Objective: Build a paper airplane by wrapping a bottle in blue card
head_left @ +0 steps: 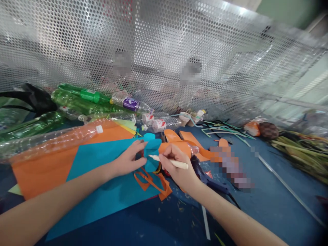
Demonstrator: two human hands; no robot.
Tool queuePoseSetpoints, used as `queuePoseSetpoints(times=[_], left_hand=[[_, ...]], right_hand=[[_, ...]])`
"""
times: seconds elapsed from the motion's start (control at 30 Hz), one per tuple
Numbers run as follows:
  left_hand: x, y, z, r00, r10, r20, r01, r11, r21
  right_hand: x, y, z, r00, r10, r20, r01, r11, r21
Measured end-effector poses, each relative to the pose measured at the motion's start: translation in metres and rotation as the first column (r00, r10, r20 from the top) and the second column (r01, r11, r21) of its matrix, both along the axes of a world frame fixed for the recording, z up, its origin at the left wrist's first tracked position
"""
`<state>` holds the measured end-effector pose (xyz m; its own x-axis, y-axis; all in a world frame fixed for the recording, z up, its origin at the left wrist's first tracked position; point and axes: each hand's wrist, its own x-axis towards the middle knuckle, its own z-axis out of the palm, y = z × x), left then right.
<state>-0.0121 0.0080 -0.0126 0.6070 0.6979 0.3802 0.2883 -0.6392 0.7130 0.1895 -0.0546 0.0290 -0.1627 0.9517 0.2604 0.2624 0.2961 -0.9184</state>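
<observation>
Slanted white pen, tip over blue paper cutout

Right hand holding white pen, left hand touching blue cutout

A bright but flat light reaches me, with white glare at one o'clock along the top of the perforated metal screen. Green bottles glint between nine and ten; the table dims at six o'clock. Around my white pen I see clearest — farther out, things stretch and smear, the dried husks past three included. Pixelated blocks cover patches at eleven, one and four — and the two o'clock corner darkens to black.
</observation>
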Motion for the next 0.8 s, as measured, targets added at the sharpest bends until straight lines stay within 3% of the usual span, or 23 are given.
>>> queuePoseSetpoints(times=[0.8], left_hand=[[0.0017, -0.0020, 0.0060, 1.000, -0.030, -0.002, 0.030, 0.999, 0.017]], right_hand=[[0.0014, 0.0011, -0.0011, 0.997, -0.010, 0.082, 0.011, 1.000, -0.001]])
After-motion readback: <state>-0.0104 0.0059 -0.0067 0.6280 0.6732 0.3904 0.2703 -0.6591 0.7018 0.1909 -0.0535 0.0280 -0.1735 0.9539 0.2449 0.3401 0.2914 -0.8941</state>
